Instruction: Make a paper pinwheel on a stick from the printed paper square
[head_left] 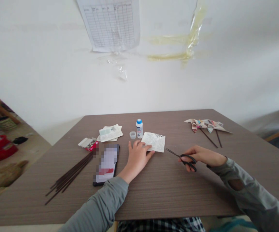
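A square of printed paper (155, 141) lies on the brown wood-grain table (168, 196), and my left hand (137, 159) presses on its near left corner. My right hand (198, 157) is shut on black-handled scissors (187, 162). Their closed or nearly closed blades point left, with the tip a short gap from the paper's right edge. Nothing lies under my right hand.
Behind my hands stand a white glue bottle (139, 128) and a small clear cup (132, 135). Printed papers (110, 132), a small box (88, 144), a phone (107, 164), a bundle of dark sticks (69, 174) and paper pinwheels on sticks (204, 126) share the table.
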Demonstrator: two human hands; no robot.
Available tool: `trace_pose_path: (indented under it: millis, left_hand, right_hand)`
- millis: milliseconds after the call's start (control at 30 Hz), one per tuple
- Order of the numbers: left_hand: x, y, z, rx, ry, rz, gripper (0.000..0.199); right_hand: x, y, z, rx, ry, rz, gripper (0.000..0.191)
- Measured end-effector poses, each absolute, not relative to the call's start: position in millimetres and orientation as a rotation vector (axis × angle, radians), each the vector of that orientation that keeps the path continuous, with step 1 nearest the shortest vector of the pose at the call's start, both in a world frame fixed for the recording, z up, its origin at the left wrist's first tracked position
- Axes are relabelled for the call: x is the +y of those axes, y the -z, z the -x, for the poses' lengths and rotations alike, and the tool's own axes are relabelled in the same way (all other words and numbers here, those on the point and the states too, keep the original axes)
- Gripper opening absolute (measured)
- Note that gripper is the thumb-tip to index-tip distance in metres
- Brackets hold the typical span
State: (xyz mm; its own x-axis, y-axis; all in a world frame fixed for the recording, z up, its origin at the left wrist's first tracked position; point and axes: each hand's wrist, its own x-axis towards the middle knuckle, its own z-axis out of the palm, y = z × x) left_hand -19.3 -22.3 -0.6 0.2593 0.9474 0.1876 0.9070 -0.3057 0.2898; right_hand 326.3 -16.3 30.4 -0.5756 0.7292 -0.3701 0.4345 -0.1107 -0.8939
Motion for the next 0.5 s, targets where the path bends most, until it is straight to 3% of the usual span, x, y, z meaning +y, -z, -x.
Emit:
trace_pose_path:
  millis: [500]
  left_hand:
    - [-24.2, -5.3, 15.1, 1.789, -0.514, -2.341, 0.026]
  right_hand:
    - [-18.5, -26.8, -328.4, -1.865, -1.800, 1.259, 0.083]
